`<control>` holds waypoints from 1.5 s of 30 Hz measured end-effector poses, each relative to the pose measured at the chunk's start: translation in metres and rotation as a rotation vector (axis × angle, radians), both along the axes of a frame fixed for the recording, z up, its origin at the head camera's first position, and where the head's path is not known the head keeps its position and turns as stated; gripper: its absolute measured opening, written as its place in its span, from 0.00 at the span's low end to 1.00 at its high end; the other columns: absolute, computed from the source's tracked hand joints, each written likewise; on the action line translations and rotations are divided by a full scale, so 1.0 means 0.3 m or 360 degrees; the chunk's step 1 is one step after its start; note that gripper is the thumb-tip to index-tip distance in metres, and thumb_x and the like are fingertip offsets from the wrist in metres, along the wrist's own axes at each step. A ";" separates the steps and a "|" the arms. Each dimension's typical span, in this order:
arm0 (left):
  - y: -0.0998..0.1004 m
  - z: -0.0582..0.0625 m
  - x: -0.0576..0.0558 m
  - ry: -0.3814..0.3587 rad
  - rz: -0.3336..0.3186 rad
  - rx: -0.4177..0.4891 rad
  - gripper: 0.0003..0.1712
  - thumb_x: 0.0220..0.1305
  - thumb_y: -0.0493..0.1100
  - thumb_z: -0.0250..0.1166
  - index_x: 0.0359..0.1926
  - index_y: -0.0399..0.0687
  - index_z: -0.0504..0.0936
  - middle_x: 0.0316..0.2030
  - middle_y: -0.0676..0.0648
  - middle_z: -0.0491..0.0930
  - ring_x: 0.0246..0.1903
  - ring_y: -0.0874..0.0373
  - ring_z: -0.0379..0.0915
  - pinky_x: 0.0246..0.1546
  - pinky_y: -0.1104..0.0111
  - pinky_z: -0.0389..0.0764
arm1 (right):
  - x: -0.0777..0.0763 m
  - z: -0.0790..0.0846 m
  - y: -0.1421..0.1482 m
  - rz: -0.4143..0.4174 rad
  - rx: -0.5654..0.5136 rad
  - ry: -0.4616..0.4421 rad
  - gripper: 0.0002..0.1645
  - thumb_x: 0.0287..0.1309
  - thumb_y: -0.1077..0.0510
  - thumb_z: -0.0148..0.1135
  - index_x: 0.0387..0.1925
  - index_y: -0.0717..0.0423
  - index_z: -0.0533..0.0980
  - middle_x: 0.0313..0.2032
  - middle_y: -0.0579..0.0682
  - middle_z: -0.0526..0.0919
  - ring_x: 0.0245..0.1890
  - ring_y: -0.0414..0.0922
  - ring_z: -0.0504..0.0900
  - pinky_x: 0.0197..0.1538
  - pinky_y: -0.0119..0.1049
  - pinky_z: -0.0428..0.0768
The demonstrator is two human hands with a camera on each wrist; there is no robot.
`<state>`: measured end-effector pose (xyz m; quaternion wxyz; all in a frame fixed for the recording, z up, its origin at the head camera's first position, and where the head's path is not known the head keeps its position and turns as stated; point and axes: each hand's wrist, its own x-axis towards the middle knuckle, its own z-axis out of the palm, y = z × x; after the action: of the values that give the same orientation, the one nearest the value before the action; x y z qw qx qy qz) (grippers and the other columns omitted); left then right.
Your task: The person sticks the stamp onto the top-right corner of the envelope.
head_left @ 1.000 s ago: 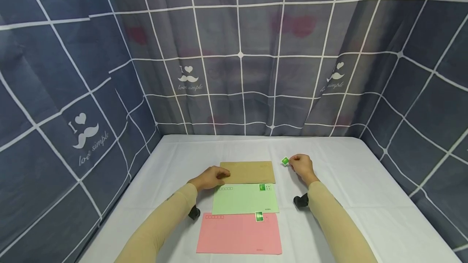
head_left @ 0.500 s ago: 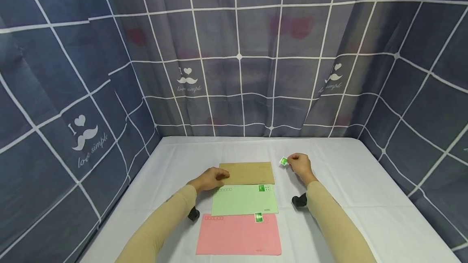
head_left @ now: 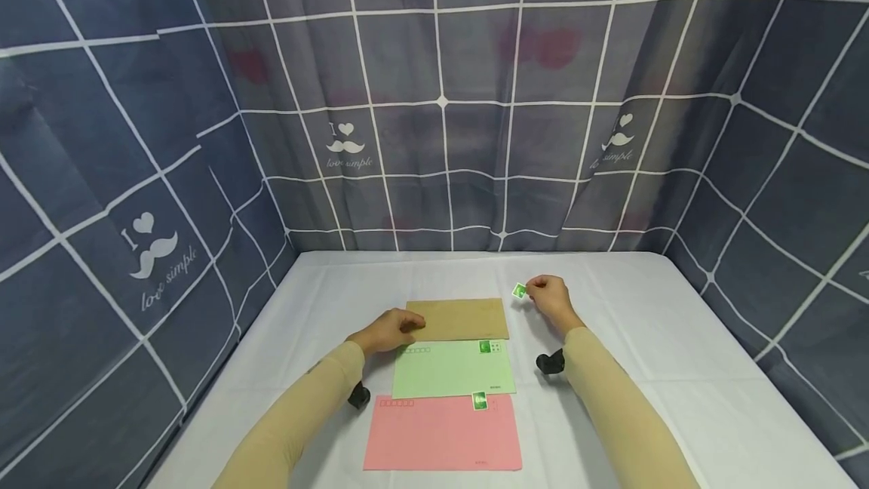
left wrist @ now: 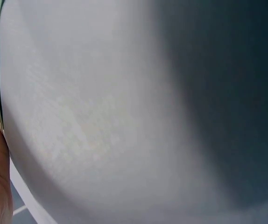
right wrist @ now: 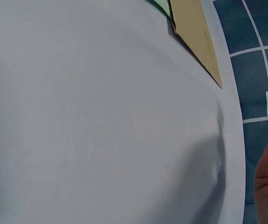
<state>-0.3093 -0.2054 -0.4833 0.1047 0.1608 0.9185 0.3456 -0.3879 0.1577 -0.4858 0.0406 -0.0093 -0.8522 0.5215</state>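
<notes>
Between thumb and fingertips, my right hand (head_left: 551, 300) pinches a small green stamp (head_left: 519, 290) with a white border. The stamp is held tilted above the table, just past the upper right corner of a brown envelope (head_left: 462, 319). My left hand (head_left: 388, 330) rests at that envelope's left edge, its fingertips touching the paper; the left wrist view shows only part of the hand. Below lies a light green envelope (head_left: 451, 370), bearing a green stamp (head_left: 485, 347) at its top right. Nearest me is a pink envelope (head_left: 441, 436), with another green stamp (head_left: 480, 401) at its upper right edge.
The envelopes lie in a column on a white-covered table (head_left: 624, 391). A dark curtain (head_left: 475, 134) with white grid lines encloses the back and sides. Black wrist devices, such as the one (head_left: 551, 362) on the right, sit beneath both forearms.
My right hand has moved slightly left and away from me with the stamp, closer to the brown envelope's corner. The left hand and the envelopes stay in place.
</notes>
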 end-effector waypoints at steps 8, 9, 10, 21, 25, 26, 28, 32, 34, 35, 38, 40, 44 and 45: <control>-0.001 0.000 -0.005 -0.0005 0.0005 -0.0003 0.21 0.62 0.29 0.67 0.56 0.41 0.83 0.63 0.42 0.77 0.65 0.45 0.71 0.67 0.53 0.72 | 0.003 0.019 -0.036 0.0060 -0.0013 0.0002 0.08 0.64 0.65 0.57 0.36 0.67 0.81 0.29 0.51 0.82 0.30 0.41 0.76 0.32 0.28 0.74; -0.002 0.000 -0.005 -0.0002 0.0002 -0.0007 0.21 0.62 0.29 0.67 0.56 0.41 0.83 0.63 0.42 0.77 0.65 0.45 0.71 0.67 0.53 0.72 | 0.004 0.019 -0.040 0.0070 -0.0008 0.0003 0.08 0.63 0.66 0.57 0.36 0.67 0.81 0.28 0.51 0.81 0.30 0.41 0.76 0.31 0.28 0.74; -0.002 0.000 -0.006 0.0000 -0.0001 -0.0010 0.21 0.62 0.29 0.67 0.56 0.41 0.83 0.63 0.42 0.77 0.65 0.45 0.71 0.67 0.53 0.72 | 0.002 0.017 -0.044 0.0075 0.0009 0.0012 0.09 0.63 0.66 0.57 0.36 0.67 0.81 0.28 0.51 0.81 0.29 0.41 0.76 0.31 0.28 0.74; -0.005 0.005 -0.006 0.0013 -0.0025 -0.0022 0.21 0.61 0.29 0.67 0.56 0.41 0.82 0.63 0.41 0.78 0.66 0.44 0.70 0.68 0.53 0.71 | 0.001 0.011 -0.077 0.0128 0.0087 0.0027 0.08 0.62 0.67 0.58 0.36 0.68 0.81 0.24 0.49 0.80 0.26 0.39 0.74 0.30 0.29 0.73; -0.004 0.005 -0.001 0.0015 -0.0024 -0.0018 0.21 0.60 0.29 0.68 0.56 0.40 0.82 0.62 0.41 0.78 0.65 0.43 0.71 0.67 0.52 0.71 | -0.003 0.001 -0.087 0.0150 0.0089 0.0025 0.07 0.63 0.66 0.59 0.36 0.68 0.82 0.24 0.49 0.80 0.26 0.39 0.74 0.30 0.29 0.74; -0.003 0.004 -0.001 0.0015 -0.0022 -0.0020 0.21 0.60 0.29 0.68 0.56 0.40 0.83 0.62 0.41 0.78 0.65 0.44 0.71 0.67 0.52 0.71 | -0.003 -0.001 -0.091 0.0156 0.0092 0.0027 0.07 0.63 0.66 0.59 0.36 0.67 0.82 0.24 0.49 0.80 0.26 0.39 0.75 0.30 0.29 0.74; -0.002 0.001 0.000 0.0009 -0.0009 -0.0019 0.21 0.61 0.29 0.68 0.56 0.41 0.83 0.62 0.42 0.78 0.66 0.44 0.71 0.68 0.52 0.71 | -0.005 -0.003 -0.099 0.0168 0.0097 0.0030 0.07 0.63 0.66 0.59 0.36 0.68 0.82 0.24 0.49 0.80 0.26 0.40 0.74 0.30 0.29 0.73; 0.001 0.000 0.000 0.0009 -0.0001 -0.0019 0.21 0.61 0.29 0.68 0.56 0.41 0.83 0.62 0.43 0.78 0.66 0.45 0.71 0.68 0.53 0.70 | -0.009 -0.004 -0.114 0.0193 0.0101 0.0020 0.07 0.63 0.66 0.59 0.36 0.67 0.81 0.25 0.48 0.79 0.27 0.40 0.74 0.30 0.29 0.73; 0.002 0.001 0.000 0.0008 0.0000 -0.0009 0.21 0.61 0.29 0.68 0.56 0.41 0.83 0.62 0.43 0.78 0.66 0.45 0.71 0.68 0.53 0.71 | -0.009 -0.003 -0.121 0.0205 0.0108 0.0010 0.07 0.63 0.66 0.58 0.36 0.66 0.81 0.25 0.48 0.79 0.27 0.40 0.73 0.30 0.28 0.72; 0.002 0.001 0.000 0.0009 0.0000 -0.0007 0.21 0.61 0.29 0.68 0.56 0.41 0.83 0.62 0.43 0.79 0.66 0.45 0.71 0.68 0.53 0.71 | -0.009 -0.004 -0.124 0.0212 0.0118 0.0006 0.07 0.63 0.66 0.58 0.36 0.66 0.81 0.25 0.48 0.79 0.27 0.40 0.73 0.29 0.28 0.72; 0.002 0.001 -0.002 0.0003 0.0001 -0.0003 0.21 0.61 0.29 0.68 0.56 0.41 0.83 0.62 0.43 0.79 0.65 0.46 0.71 0.68 0.53 0.71 | -0.006 -0.003 -0.133 0.0225 0.0139 0.0001 0.06 0.63 0.66 0.59 0.35 0.65 0.81 0.25 0.48 0.79 0.27 0.40 0.73 0.29 0.29 0.72; 0.001 0.000 -0.003 0.0005 0.0001 -0.0010 0.21 0.61 0.29 0.68 0.56 0.41 0.83 0.62 0.43 0.79 0.66 0.46 0.71 0.68 0.53 0.71 | -0.005 -0.003 -0.139 0.0243 0.0163 0.0006 0.07 0.63 0.66 0.58 0.35 0.65 0.81 0.25 0.49 0.80 0.27 0.40 0.73 0.29 0.29 0.72; -0.001 0.000 -0.003 0.0020 -0.0004 -0.0021 0.21 0.61 0.29 0.68 0.56 0.41 0.83 0.62 0.43 0.79 0.66 0.45 0.70 0.68 0.53 0.70 | -0.008 -0.004 -0.151 0.0278 0.0190 0.0014 0.07 0.63 0.66 0.58 0.35 0.64 0.82 0.27 0.51 0.82 0.27 0.41 0.74 0.30 0.29 0.73; -0.001 0.000 -0.002 0.0026 -0.0007 -0.0021 0.21 0.61 0.29 0.68 0.56 0.41 0.83 0.62 0.43 0.79 0.66 0.45 0.70 0.69 0.53 0.70 | -0.008 -0.005 -0.154 0.0288 0.0197 0.0017 0.07 0.63 0.66 0.58 0.35 0.64 0.82 0.28 0.51 0.82 0.27 0.41 0.74 0.30 0.30 0.73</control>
<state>-0.3100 -0.2057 -0.4833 0.0990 0.1649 0.9212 0.3381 -0.3903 0.1114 -0.4875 -0.0016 0.0728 -0.8799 0.4696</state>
